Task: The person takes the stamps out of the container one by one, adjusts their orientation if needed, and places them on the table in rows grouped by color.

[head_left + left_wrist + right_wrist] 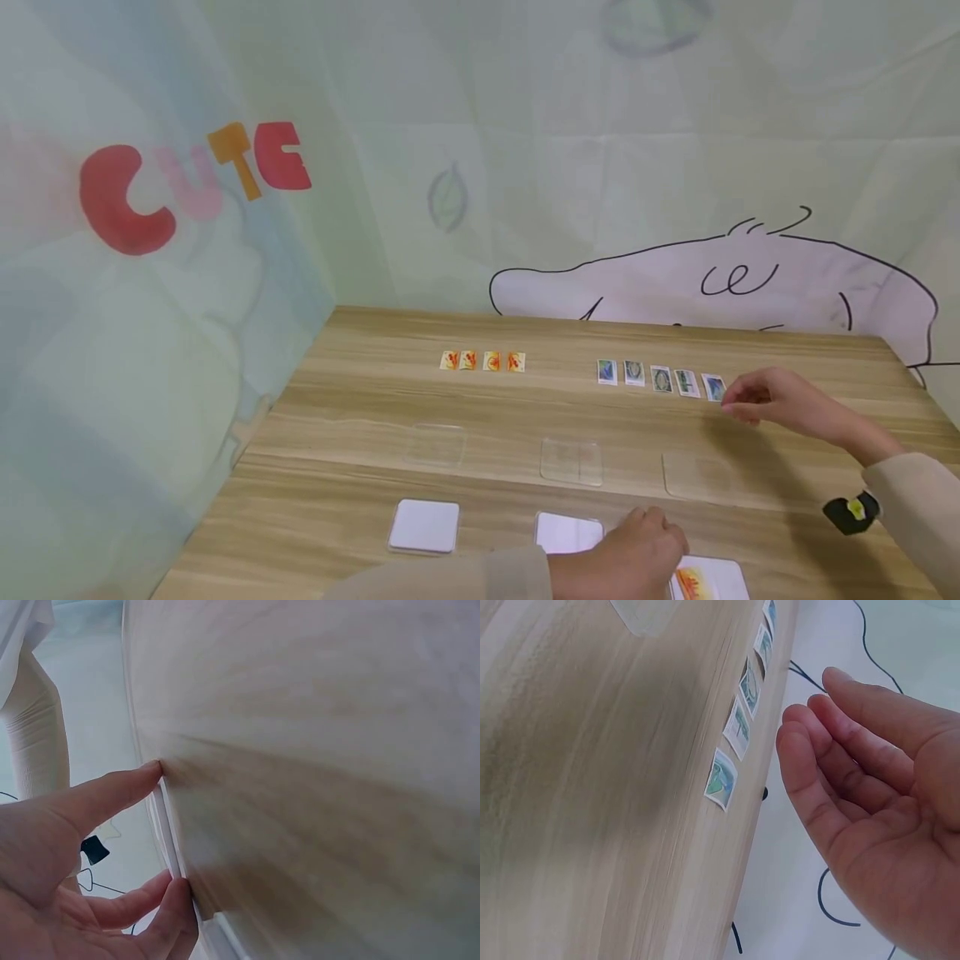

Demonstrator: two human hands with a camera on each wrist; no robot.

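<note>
My right hand [787, 408] hovers beside the rightmost blue stamp-like picture [714, 387], its fingers loosely bent. Nothing lies between thumb and fingers in the right wrist view, where the hand [885, 772] is apart from the row of small pictures [737, 729]. My left hand [637, 546] is low at the near side, by a flat white case [729, 575] that bears an orange picture [696, 583]. From the left wrist, my thumb and fingers [176, 900] grip a thin white edge [166, 825] between them. Part of that case is cut off by the frame.
Several orange pictures [491, 361] form a row at the back left. Three clear plastic covers [572, 482] lie across the middle. Two more white cases [423, 527] sit at the near side, one partly behind my left hand. Printed cloth walls [420, 250] border the wooden table [337, 400].
</note>
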